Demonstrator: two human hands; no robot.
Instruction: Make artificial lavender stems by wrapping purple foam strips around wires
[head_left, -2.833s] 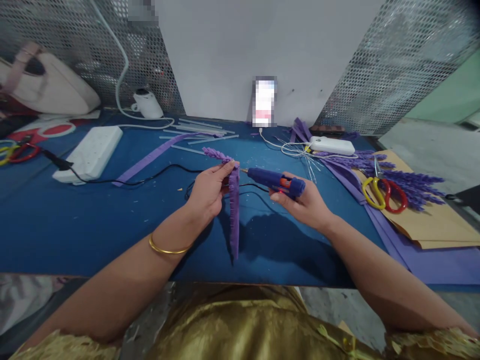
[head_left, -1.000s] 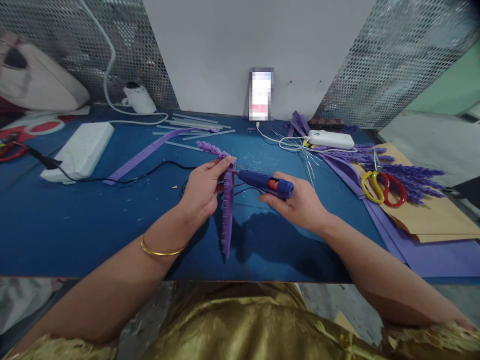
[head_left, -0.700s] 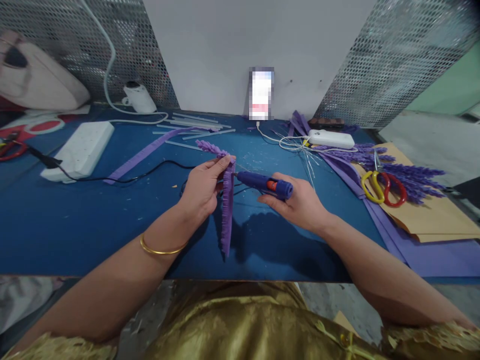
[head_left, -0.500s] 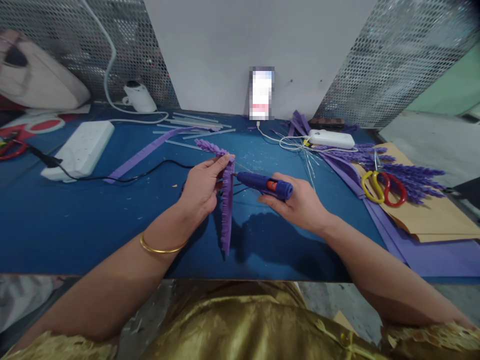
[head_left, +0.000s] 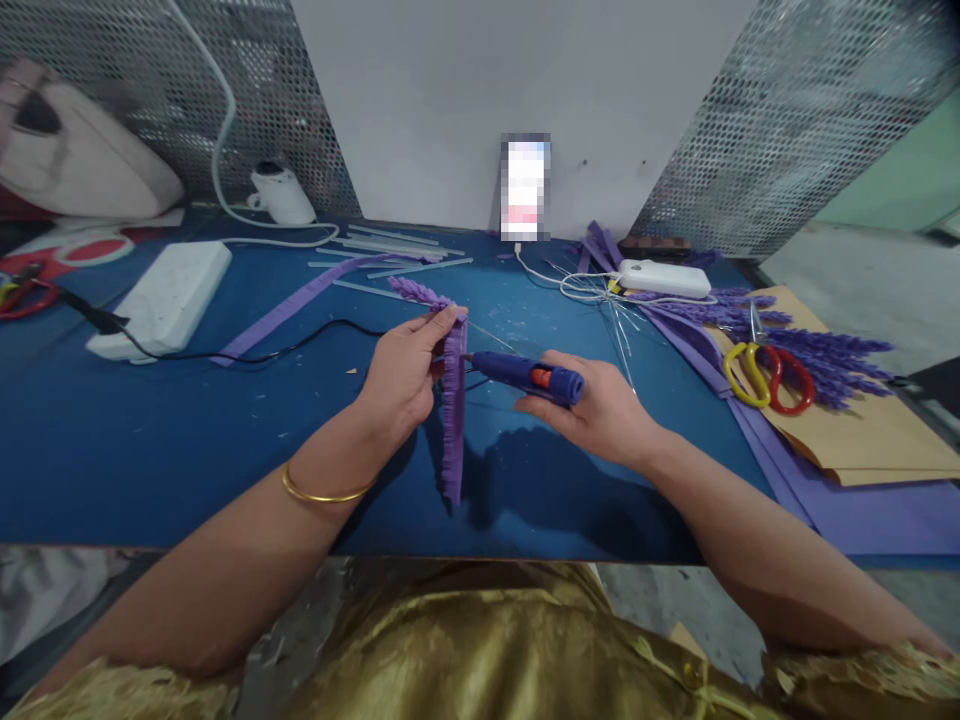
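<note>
Between the thumb and fingers of my left hand [head_left: 409,370] is a purple paper flower stem [head_left: 420,292], its curled tip pointing up and left. From that pinch a fringed purple strip [head_left: 454,420] hangs down over the table. My right hand [head_left: 592,400] is wrapped round a blue glue gun [head_left: 525,375] with an orange patch on its side. The gun's nozzle is at the strip's right edge, a little below my left thumb; whether it touches cannot be made out. A thin wire runs rightward from the pinch.
Finished purple flower stems [head_left: 817,350] and red-yellow scissors [head_left: 772,375] lie at the right on brown paper [head_left: 877,435]. A white power strip [head_left: 165,300], glue sticks [head_left: 390,240] and another purple strip [head_left: 300,300] are at the left. A phone [head_left: 525,190] leans at the back.
The glue gun's nozzle has moved slightly down along the fringed strip. My left hand keeps its hold in nearly the same place.
</note>
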